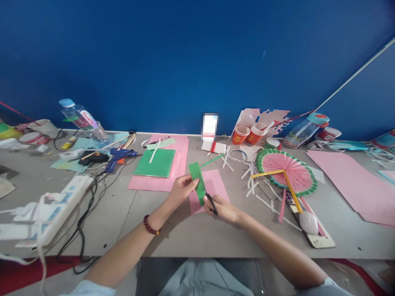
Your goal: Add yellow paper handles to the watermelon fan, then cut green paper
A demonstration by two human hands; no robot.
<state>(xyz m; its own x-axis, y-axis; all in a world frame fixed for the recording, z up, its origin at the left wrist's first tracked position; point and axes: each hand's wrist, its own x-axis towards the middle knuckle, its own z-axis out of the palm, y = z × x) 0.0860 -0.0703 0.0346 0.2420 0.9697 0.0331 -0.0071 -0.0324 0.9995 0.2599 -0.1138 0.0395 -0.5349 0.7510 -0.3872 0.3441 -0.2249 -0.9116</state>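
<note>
In the head view, my left hand (184, 186) pinches a folded-looking strip of green paper (195, 174) between thumb and fingers. My right hand (226, 209) is closed round a pair of black-handled scissors (212, 204), whose blades lie along the green paper. Both hands are over a sheet of pink paper (216, 183) on the table. A thin green strip (212, 160) extends beyond the paper's upper right. Left of my hands, a packet of green paper (157, 163) rests on a larger pink sheet (135, 183).
A watermelon-patterned paper fan (300, 172) lies at the right, among white paper strips (265, 201). Red paper cups (240, 134) stand near the blue wall. A blue glue gun (119, 158), a power strip (66, 205) with cables and a tilted plastic bottle (83, 119) occupy the left.
</note>
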